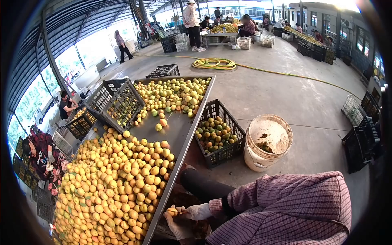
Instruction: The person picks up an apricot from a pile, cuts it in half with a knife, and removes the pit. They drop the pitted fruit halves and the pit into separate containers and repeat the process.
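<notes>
At the bottom, my gloved left hand [178,228] is closed around a yellow-orange apricot [173,212], beside the metal rim of the sorting table [169,192]. My right hand [198,212], in a white glove below a plaid sleeve, has its fingers bent in, with the tips at the same fruit. The palm side of both hands is partly hidden. A big heap of yellow apricots [118,183] covers the near part of the table, left of my hands. More apricots, some greenish, lie at its far end [179,93].
A tilted black crate [122,107] rests on the table. Right of it, on the floor, are a black crate [218,109] of greenish fruit and a dirty white bucket [269,134]. A co-worker [41,157] sits across. A yellow hose [214,63] crosses the floor; others work behind.
</notes>
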`<act>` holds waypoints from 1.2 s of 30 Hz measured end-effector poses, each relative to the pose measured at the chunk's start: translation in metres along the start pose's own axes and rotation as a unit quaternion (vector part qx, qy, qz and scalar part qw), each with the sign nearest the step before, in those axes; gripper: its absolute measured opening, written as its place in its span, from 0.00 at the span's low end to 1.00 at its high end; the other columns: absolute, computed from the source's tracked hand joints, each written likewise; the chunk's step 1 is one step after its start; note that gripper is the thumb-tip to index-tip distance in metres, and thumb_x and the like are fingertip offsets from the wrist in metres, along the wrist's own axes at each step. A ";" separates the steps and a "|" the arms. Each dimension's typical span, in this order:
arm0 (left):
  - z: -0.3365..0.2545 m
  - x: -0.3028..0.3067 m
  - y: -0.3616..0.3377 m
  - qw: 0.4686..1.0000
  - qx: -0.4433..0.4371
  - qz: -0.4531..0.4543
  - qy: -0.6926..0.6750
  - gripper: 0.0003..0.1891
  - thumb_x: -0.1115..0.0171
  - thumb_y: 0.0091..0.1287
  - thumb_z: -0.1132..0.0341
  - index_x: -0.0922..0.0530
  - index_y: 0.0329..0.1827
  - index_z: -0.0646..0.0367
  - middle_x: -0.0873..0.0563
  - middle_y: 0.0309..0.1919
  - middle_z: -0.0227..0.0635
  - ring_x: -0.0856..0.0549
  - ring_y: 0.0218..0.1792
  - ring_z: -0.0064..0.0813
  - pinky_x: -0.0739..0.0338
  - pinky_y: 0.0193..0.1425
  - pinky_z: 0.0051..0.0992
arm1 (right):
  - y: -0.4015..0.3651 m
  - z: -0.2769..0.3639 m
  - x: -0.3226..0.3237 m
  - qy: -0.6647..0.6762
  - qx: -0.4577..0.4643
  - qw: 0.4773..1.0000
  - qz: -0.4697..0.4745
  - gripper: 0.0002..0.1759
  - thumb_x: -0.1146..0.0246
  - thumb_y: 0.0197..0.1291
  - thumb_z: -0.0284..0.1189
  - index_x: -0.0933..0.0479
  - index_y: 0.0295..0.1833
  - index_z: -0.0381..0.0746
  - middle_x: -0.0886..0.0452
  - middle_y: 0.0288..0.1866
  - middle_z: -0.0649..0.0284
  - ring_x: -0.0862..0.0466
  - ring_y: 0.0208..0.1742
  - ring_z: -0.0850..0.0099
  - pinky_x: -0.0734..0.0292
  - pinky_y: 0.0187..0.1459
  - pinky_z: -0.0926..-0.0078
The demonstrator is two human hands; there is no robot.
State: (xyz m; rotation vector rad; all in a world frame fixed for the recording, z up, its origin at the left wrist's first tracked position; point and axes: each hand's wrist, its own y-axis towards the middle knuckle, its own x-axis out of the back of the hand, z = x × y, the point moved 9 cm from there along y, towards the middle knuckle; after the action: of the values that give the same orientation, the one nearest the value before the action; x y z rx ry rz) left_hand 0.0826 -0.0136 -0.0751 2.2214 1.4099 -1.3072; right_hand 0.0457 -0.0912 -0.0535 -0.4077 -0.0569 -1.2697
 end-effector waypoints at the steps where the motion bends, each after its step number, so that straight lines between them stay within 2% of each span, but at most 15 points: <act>1: 0.004 0.005 0.006 1.000 0.001 0.000 -0.001 0.29 0.54 0.76 0.40 0.28 0.58 0.60 0.22 0.46 0.38 0.23 0.48 0.35 0.28 0.61 0.36 | 0.003 -0.012 -0.006 -0.042 -0.015 0.999 -0.026 0.23 0.52 0.77 0.44 0.26 0.56 0.34 0.17 0.41 0.51 0.16 0.45 0.59 0.21 0.47 0.64; 3: 0.008 -0.013 0.008 0.984 0.018 0.151 -0.091 0.28 0.53 0.76 0.40 0.27 0.53 0.60 0.22 0.40 0.36 0.23 0.46 0.33 0.27 0.58 0.34 | 0.022 -0.038 -0.022 -0.099 -0.006 0.995 0.010 0.22 0.51 0.76 0.45 0.28 0.57 0.36 0.18 0.39 0.50 0.16 0.42 0.55 0.21 0.44 0.61; 4: 0.007 -0.032 0.002 0.985 0.015 0.145 -0.093 0.28 0.53 0.76 0.40 0.27 0.53 0.60 0.22 0.40 0.36 0.23 0.46 0.33 0.27 0.58 0.34 | 0.022 -0.039 -0.020 -0.098 -0.006 0.995 0.016 0.22 0.51 0.76 0.45 0.28 0.57 0.36 0.18 0.39 0.50 0.16 0.42 0.55 0.21 0.44 0.61; 6: -0.005 -0.023 -0.013 0.994 -0.055 -0.080 0.059 0.29 0.53 0.75 0.38 0.26 0.50 0.61 0.24 0.38 0.35 0.24 0.45 0.34 0.27 0.57 0.32 | 0.025 -0.044 -0.011 -0.133 -0.050 0.988 -0.064 0.23 0.52 0.74 0.41 0.37 0.68 0.41 0.21 0.45 0.47 0.17 0.49 0.56 0.23 0.49 0.60; 8: 0.018 0.004 0.008 0.993 0.035 -0.004 -0.108 0.31 0.52 0.74 0.37 0.28 0.51 0.63 0.25 0.39 0.36 0.24 0.45 0.34 0.27 0.56 0.31 | 0.026 -0.036 -0.008 -0.123 0.002 0.986 -0.110 0.26 0.51 0.73 0.41 0.43 0.71 0.43 0.21 0.45 0.45 0.17 0.50 0.56 0.22 0.50 0.60; 9: 0.011 -0.004 0.003 0.994 0.045 0.007 -0.104 0.31 0.52 0.74 0.38 0.29 0.55 0.64 0.24 0.41 0.37 0.24 0.47 0.35 0.27 0.58 0.33 | 0.026 -0.037 -0.011 -0.129 0.138 0.976 -0.110 0.25 0.47 0.71 0.43 0.36 0.69 0.45 0.20 0.49 0.46 0.16 0.50 0.54 0.21 0.51 0.59; 12: 0.008 0.019 0.019 0.990 0.025 0.013 -0.142 0.28 0.54 0.76 0.42 0.30 0.55 0.64 0.23 0.36 0.35 0.26 0.42 0.36 0.28 0.54 0.34 | -0.012 -0.004 0.007 -0.094 -0.126 0.988 -0.014 0.20 0.41 0.69 0.42 0.22 0.57 0.40 0.15 0.45 0.52 0.15 0.52 0.57 0.21 0.54 0.66; 17: -0.015 0.001 0.003 0.990 0.011 0.034 -0.134 0.31 0.51 0.75 0.44 0.31 0.61 0.68 0.18 0.43 0.42 0.22 0.51 0.40 0.29 0.63 0.40 | -0.028 0.012 0.042 -0.057 -0.027 0.997 -0.044 0.21 0.35 0.64 0.42 0.23 0.54 0.36 0.14 0.40 0.54 0.13 0.44 0.63 0.19 0.46 0.66; 20: 0.000 -0.012 0.003 0.966 0.066 0.098 -0.228 0.30 0.53 0.76 0.44 0.32 0.64 0.65 0.19 0.50 0.43 0.21 0.55 0.40 0.30 0.67 0.41 | -0.022 0.068 0.062 -0.254 -0.009 0.962 -0.100 0.37 0.29 0.55 0.52 0.29 0.64 0.44 0.15 0.38 0.51 0.13 0.42 0.53 0.19 0.42 0.59; 24: 0.012 -0.013 -0.009 0.988 0.076 0.055 -0.123 0.22 0.57 0.79 0.54 0.33 0.67 0.58 0.23 0.61 0.40 0.22 0.61 0.40 0.28 0.69 0.41 | -0.001 0.071 0.044 -0.325 0.085 0.941 -0.048 0.40 0.30 0.54 0.57 0.30 0.67 0.47 0.14 0.38 0.52 0.13 0.42 0.52 0.19 0.44 0.59; 26: 0.005 -0.003 -0.010 0.983 0.018 0.064 0.169 0.22 0.58 0.80 0.55 0.32 0.68 0.59 0.21 0.59 0.41 0.20 0.59 0.38 0.25 0.66 0.39 | 0.001 0.065 0.043 -0.320 0.092 0.942 -0.044 0.37 0.32 0.55 0.56 0.28 0.64 0.44 0.14 0.38 0.51 0.14 0.42 0.53 0.19 0.45 0.60; 27: 0.021 0.011 -0.005 0.992 0.124 0.001 0.037 0.21 0.58 0.80 0.56 0.30 0.65 0.61 0.20 0.57 0.41 0.19 0.57 0.36 0.23 0.63 0.37 | 0.002 0.063 0.044 -0.334 0.078 0.939 -0.030 0.37 0.31 0.55 0.55 0.28 0.63 0.44 0.14 0.38 0.51 0.14 0.42 0.53 0.19 0.45 0.60; 32: 0.008 0.003 -0.006 0.965 -0.071 0.051 0.248 0.21 0.54 0.80 0.52 0.27 0.61 0.61 0.18 0.52 0.38 0.17 0.52 0.31 0.19 0.58 0.29 | 0.004 0.072 0.017 -0.381 0.090 0.917 0.075 0.35 0.32 0.57 0.52 0.29 0.64 0.42 0.14 0.39 0.52 0.13 0.41 0.54 0.17 0.42 0.59; 33: 0.038 0.022 0.005 0.991 0.126 -0.042 -0.036 0.20 0.47 0.77 0.50 0.27 0.58 0.56 0.18 0.51 0.38 0.17 0.52 0.34 0.19 0.58 0.35 | 0.005 0.063 0.016 -0.478 0.029 0.872 0.106 0.34 0.32 0.57 0.51 0.30 0.61 0.38 0.15 0.39 0.51 0.13 0.41 0.54 0.17 0.41 0.59; 36: 0.040 0.023 0.002 0.989 0.125 -0.055 -0.050 0.21 0.43 0.73 0.46 0.26 0.53 0.56 0.18 0.47 0.37 0.15 0.48 0.33 0.15 0.52 0.36 | 0.010 0.062 0.012 -0.483 0.076 0.866 0.102 0.33 0.32 0.57 0.49 0.30 0.57 0.35 0.15 0.38 0.50 0.13 0.40 0.53 0.17 0.40 0.59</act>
State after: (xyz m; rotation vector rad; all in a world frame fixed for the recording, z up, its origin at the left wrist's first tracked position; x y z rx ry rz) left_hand 0.0654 -0.0233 -0.1172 2.2175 1.4184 -1.6910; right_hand 0.0700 -0.0797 0.0041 -0.8577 -0.9386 -0.7377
